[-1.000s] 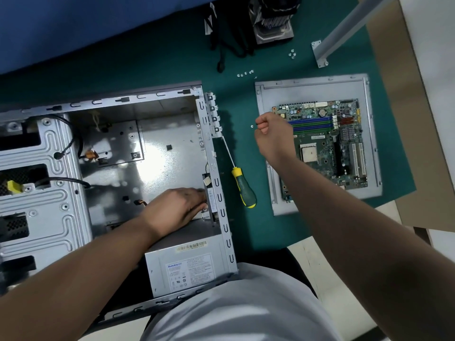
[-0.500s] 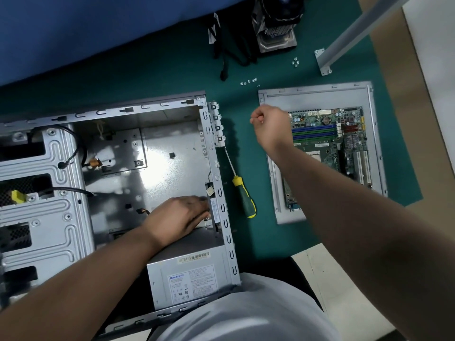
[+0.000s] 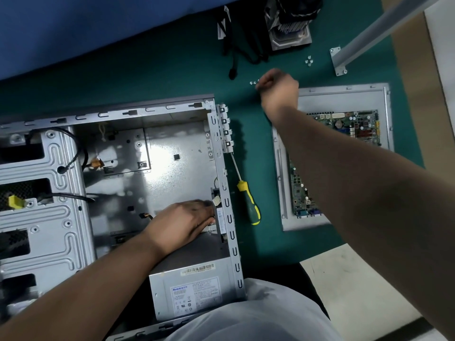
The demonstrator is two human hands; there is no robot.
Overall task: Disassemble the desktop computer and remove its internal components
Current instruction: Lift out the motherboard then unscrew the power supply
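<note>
The open grey computer case (image 3: 222, 168) lies on its side on the green mat. The power supply (image 3: 192, 291) sits in its near corner. My left hand (image 3: 182, 225) is inside the case. Its fingers reach flat against a small black part (image 3: 216, 193) on the rear wall, just above the power supply. My right hand (image 3: 278, 92) is far out over the mat, blurred, its fingers curled in a pinch on a small screw. It hovers beside a few loose screws (image 3: 251, 82). The motherboard (image 3: 354, 124) lies on the case side panel (image 3: 344, 97), partly behind my right forearm.
A yellow-and-green screwdriver (image 3: 251, 205) lies beside the case's rear wall. At the back of the mat are a CPU cooler (image 3: 288, 28), black cables (image 3: 234, 50), more screws (image 3: 308, 61) and a metal bar (image 3: 369, 33). The drive cage (image 3: 49, 193) with cables fills the case's left side.
My right hand has moved from the motherboard's left edge up and away to the loose screws at the back. My left hand has stayed in place inside the case.
</note>
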